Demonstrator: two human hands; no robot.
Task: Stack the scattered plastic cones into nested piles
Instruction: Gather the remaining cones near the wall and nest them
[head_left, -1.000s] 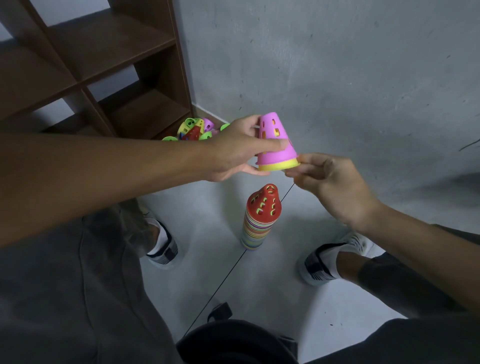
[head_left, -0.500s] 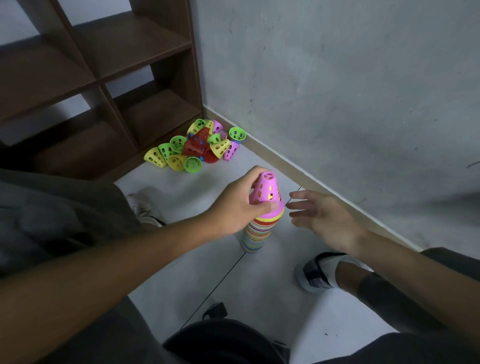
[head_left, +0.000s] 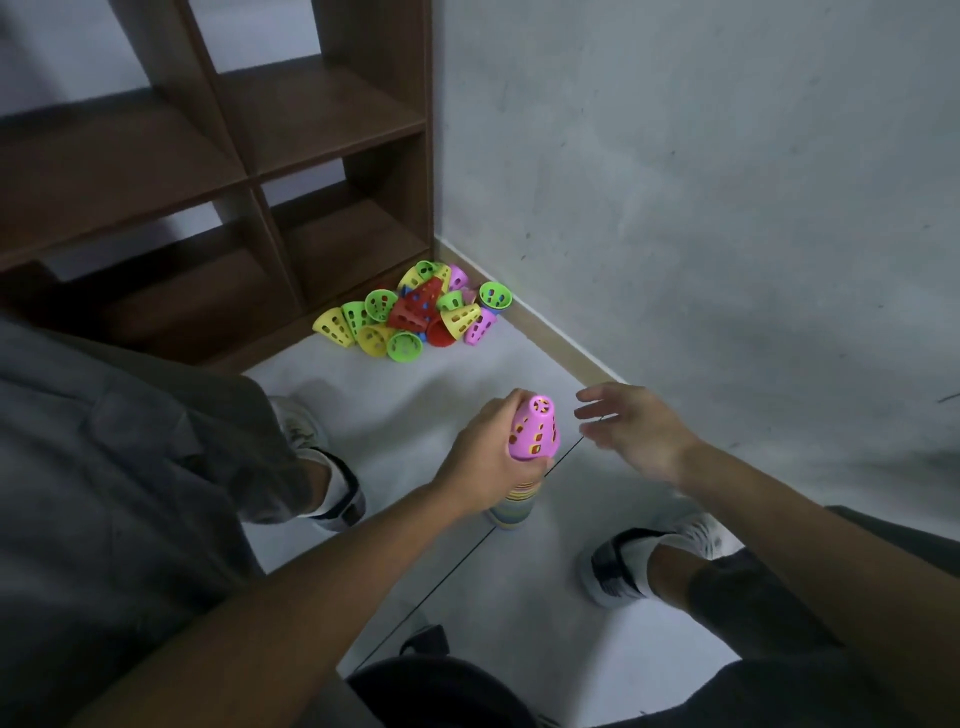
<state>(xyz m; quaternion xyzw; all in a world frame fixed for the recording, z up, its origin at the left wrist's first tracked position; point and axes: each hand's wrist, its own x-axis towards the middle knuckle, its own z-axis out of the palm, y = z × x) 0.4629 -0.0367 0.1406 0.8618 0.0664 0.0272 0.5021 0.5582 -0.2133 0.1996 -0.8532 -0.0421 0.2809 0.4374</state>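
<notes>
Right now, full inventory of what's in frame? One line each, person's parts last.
Nested cone stack: one pile, multicoloured bands, standing on the floor between the feet.
Pink cone: one, pink with holes, topmost on that stack.
Loose cones: one heap, exact count unclear, yellow, green, red and pink, in the corner by the shelf and wall.
Shelf unit: one, dark brown wood, upper left against the wall.
Wall: grey, right side.
Floor: pale, with a dark seam line.
Shoes: two, white and black, left, right.
Left hand: grips the pink cone.
Right hand: fingers extended, beside the stack, touching nothing.
</notes>
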